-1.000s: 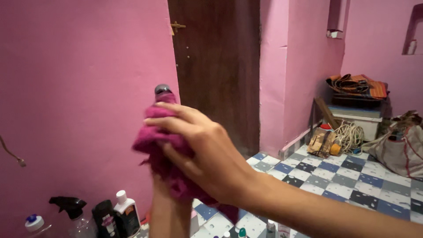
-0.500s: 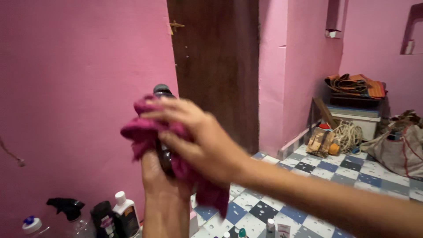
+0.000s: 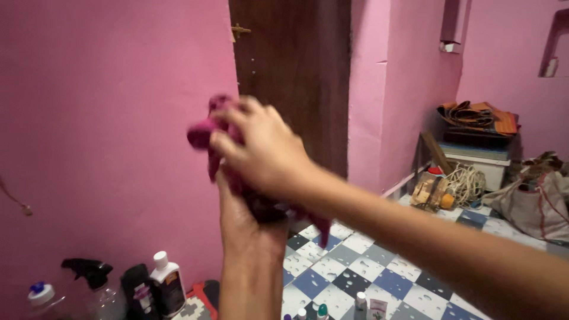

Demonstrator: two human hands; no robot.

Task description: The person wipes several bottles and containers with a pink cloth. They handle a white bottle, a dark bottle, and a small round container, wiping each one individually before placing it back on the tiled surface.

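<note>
Gripping from below, the left hand [image 3: 249, 222] has its fingers curled shut around something wrapped in a soft, fuzzy magenta cloth [image 3: 207, 133]; what lies inside is hidden. Over the cloth's top, the right hand [image 3: 264, 148] presses with its fingers closed down on the bunched fabric, a ragged tail hanging beneath. Below the cloth, near the smooth pink wall [image 3: 106, 130], stand a black-triggered spray bottle [image 3: 92, 284] and a white-capped bottle [image 3: 166, 281], beside glossy checkered floor tiles [image 3: 367, 272].
</note>
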